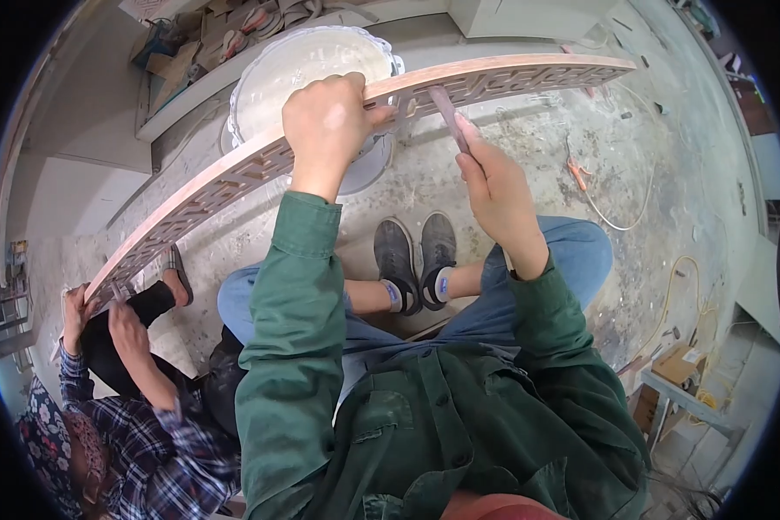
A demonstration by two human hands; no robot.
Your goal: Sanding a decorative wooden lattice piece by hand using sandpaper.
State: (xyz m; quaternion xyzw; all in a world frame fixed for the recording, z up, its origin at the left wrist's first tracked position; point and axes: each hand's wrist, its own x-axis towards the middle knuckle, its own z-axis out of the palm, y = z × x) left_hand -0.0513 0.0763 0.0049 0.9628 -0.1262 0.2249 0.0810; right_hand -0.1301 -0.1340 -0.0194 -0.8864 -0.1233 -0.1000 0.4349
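Note:
A long wooden fretwork panel (503, 64) with a pierced geometric pattern stretches from the lower left to the upper right. My left hand (328, 121) is closed over its top edge near the middle, the thumb against the near side. In my right hand (503, 195) is a flat grey-brown stick (447, 111), pinched between thumb and fingers. The stick's far tip meets the panel's openwork just right of my left hand; whether it goes into an opening I cannot tell.
At the lower left a co-worker's hands (128, 334) are at the panel's other end. Behind the panel stands a round, pale-covered stool or table (312, 61). An orange-handled tool (578, 173) and a pale cable (614, 227) lie on the stained floor. A cardboard box (678, 364) sits at right.

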